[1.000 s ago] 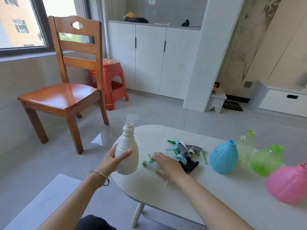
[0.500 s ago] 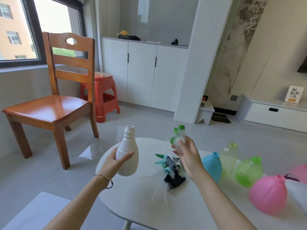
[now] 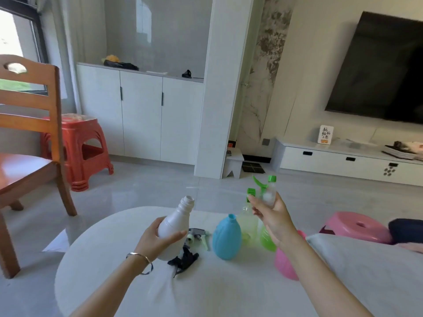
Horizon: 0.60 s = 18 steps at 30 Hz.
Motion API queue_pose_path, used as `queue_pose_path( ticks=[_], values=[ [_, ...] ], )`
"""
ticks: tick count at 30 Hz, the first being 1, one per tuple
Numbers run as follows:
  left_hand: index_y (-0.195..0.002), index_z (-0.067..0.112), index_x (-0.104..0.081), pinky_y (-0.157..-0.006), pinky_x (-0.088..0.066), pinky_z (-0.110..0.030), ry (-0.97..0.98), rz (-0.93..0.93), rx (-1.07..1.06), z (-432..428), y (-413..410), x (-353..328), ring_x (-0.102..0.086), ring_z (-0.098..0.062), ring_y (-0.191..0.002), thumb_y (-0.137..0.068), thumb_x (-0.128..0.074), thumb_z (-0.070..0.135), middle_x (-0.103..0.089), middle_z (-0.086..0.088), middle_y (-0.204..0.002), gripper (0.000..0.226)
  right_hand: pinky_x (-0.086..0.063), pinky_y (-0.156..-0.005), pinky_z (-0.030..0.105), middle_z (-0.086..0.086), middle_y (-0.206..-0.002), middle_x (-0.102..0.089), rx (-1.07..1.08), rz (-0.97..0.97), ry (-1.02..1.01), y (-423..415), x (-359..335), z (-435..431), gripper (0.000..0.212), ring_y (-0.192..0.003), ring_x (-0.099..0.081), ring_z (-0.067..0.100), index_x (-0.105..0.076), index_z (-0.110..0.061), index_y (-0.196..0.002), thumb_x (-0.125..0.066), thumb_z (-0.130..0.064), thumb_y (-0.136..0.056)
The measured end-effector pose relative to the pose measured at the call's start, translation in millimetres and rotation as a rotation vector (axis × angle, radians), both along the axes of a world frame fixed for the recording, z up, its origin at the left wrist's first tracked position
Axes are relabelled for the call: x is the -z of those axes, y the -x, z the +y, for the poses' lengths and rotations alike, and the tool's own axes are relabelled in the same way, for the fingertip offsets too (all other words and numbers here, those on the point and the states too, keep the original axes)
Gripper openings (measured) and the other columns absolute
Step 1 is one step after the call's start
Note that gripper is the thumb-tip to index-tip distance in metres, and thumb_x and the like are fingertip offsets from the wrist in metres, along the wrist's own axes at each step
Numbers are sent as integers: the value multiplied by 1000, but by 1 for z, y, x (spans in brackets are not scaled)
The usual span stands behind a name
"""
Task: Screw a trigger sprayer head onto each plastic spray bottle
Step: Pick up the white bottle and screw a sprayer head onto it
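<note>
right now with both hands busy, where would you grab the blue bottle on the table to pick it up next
Grip the blue bottle around the narrowing shoulder just below its open neck, coming down from above. It stands upright on the table, and its belly looks too wide for an easy one-hand wrap. A yellow-green bottle crowds its right side, and loose sprayer heads lie to its left, so the top is probably the clearest approach.

A white bottle (image 3: 174, 227), a blue one (image 3: 226, 239), pale yellow-green (image 3: 248, 226), bright green (image 3: 266, 239) and pink (image 3: 285, 263) bottles, a white-and-green sprayer (image 3: 265, 192), seemingly black sprayers (image 3: 183, 259), all on a white table (image 3: 109, 259).
</note>
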<state>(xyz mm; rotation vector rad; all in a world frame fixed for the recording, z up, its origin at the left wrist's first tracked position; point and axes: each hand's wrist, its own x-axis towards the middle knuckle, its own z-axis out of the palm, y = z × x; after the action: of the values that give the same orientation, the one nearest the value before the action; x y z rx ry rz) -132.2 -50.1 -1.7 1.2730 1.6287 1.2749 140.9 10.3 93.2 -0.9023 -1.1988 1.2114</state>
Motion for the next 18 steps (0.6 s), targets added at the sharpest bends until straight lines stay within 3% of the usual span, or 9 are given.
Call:
queue_pose_path(
  ticks=[3, 10, 18],
  values=[
    [-109, 29, -55, -57, -46, -20, 8, 13, -10, 7, -8, 0, -62, -10, -84, -66, -79, 47, -65, 3, -97, 53, -49, -57, 20, -5, -65, -63, 25, -18, 11, -15, 0, 0, 25, -56, -54, 9, -55, -19, -88, -72, -6, -77],
    [-107, 28, -56, -55, -45, -19, 54, 18, -36, 5, -8, -3, -62, -8, -81, -54, -73, 57, -66, 4, -94, 63, -51, -69, 26, -2, -67, -61, -38, -72, 37, -30, 0, 2, 34, -59, -55, 11, -57, -18, -97, -78, -13, -71],
    [-105, 34, -55, -61, -45, -17, 90, 157, 43, -2, -8, -7, -61, -2, -84, -50, -78, 56, -65, 9, -95, 64, -53, -88, 37, -2, -83, -67, -69, -358, 7, -16, 2, 2, 66, -63, -60, 9, -46, -10, -125, -80, -27, -71]
  ],
)
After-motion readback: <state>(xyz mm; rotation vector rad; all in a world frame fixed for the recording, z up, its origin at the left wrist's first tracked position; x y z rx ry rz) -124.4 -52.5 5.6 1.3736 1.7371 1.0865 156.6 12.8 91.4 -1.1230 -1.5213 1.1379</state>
